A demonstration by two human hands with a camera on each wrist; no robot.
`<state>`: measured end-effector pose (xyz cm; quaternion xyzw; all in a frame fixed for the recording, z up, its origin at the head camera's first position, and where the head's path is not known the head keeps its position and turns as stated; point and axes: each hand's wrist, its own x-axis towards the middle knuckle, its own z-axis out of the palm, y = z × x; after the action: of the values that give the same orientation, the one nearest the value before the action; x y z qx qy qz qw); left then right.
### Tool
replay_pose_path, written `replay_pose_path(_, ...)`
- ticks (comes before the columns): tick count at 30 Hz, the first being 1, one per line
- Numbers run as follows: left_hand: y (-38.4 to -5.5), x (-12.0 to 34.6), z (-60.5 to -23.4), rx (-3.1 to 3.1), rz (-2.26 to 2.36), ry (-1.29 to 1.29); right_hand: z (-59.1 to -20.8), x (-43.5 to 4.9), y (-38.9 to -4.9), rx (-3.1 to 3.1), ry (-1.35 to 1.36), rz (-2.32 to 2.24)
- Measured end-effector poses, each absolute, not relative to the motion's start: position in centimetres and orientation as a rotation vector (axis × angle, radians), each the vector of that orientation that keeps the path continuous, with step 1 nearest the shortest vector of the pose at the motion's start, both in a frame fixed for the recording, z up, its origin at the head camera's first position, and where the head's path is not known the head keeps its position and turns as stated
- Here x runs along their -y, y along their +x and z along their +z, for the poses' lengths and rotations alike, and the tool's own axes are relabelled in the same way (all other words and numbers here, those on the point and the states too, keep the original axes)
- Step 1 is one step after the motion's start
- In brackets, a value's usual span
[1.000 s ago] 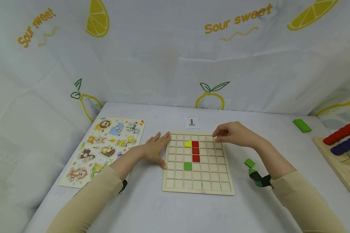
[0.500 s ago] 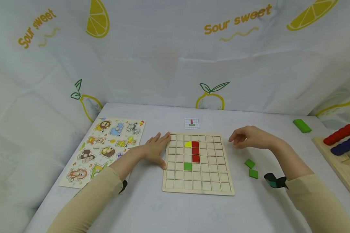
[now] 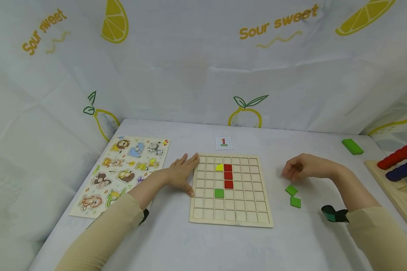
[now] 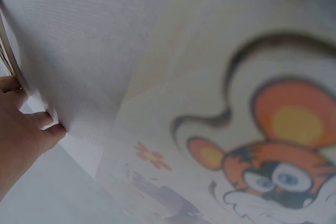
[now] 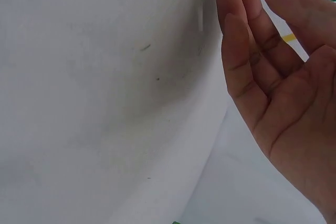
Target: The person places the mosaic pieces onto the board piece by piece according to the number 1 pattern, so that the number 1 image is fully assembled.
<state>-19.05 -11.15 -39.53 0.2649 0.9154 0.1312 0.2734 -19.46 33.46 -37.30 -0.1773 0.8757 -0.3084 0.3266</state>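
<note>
My left hand point(image 3: 180, 174) rests spread at the left edge of a wooden grid board point(image 3: 230, 222), fingertips and thumb touching its side. Set in the board's squares are a yellow rounded piece point(image 3: 219, 167), a column of three red square tiles point(image 3: 228, 175) and a green square tile point(image 3: 219, 193). Right of the board, my right hand point(image 3: 306, 166) hovers just behind two loose green tiles point(image 3: 291, 190). Its fingers bend loosely, and the right wrist view shows nothing held in the hand point(image 5: 283, 87).
Behind the board lies a small pattern card point(image 3: 224, 143). An animal puzzle board point(image 3: 123, 175) is on the left, under the left forearm. At the right are a green block point(image 3: 352, 146) and a wooden bead frame point(image 3: 393, 184) with red and blue beads.
My right hand has moved from the board's upper right corner rightward and toward me, near the loose green tiles. The left hand stays in place.
</note>
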Motion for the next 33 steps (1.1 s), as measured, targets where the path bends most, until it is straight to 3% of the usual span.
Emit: replay_pose_path(33,-19.0,11.2,-39.3,-2.457,0.378,0.708,-38.8,-33.9,-18.5,-2.177,-0.485,-0.879)
